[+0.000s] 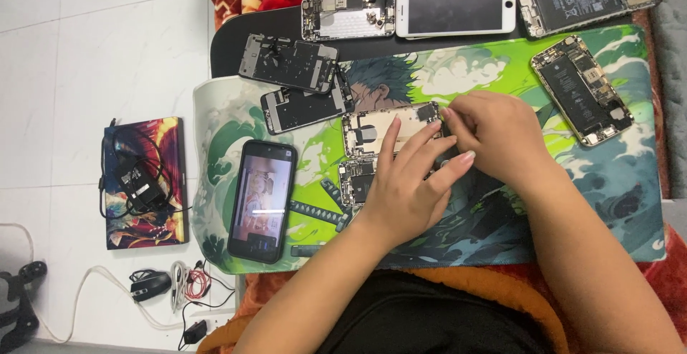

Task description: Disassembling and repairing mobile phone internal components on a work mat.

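The person is sitting over a green printed mat [601, 182] and is working on an opened phone shell [383, 131] that is lying near the middle of it. The left hand [408, 186] is resting flat on the lower part of this shell, with the fingers stretched out and not closed around anything, so it is only pressing the shell down. The right hand [497, 136] is lying just beside it, at the right end of the shell, with the fingertips pinched together; I cannot tell if they are gripping some small part or a tool, because the fingers are hiding it. To do this step well, I think the left hand should be keeping the shell steady without covering the place of work, and the right fingers should be moving slowly and lightly. A lit black phone [262, 200] is lying to the left on the mat, and more opened phones are lying around, one with a battery [581, 89] on the right.
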